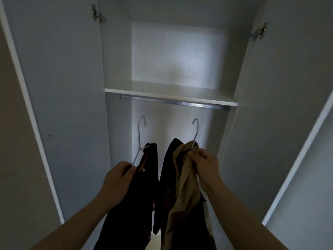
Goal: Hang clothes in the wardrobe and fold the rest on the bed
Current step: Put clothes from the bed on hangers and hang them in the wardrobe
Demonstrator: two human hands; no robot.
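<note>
Steel rail [174,102] is running crosswise above both hooks [196,126]; we are gripping the black garment [137,195] by its hanger [139,136] in our left hand [119,175], clutching the tan garment [183,186] in our right hand [203,165].

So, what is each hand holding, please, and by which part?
Left hand: the left hanger, by its wire arm. Right hand: the tan garment, pinched at its top.

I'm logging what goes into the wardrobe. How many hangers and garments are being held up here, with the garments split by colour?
Hangers: 2, left hanger in the left hand, right hanger above the right hand
Dark garments: 2, left dark garment, right dark garment
Tan garments: 1, tan garment
Total: 5
</note>
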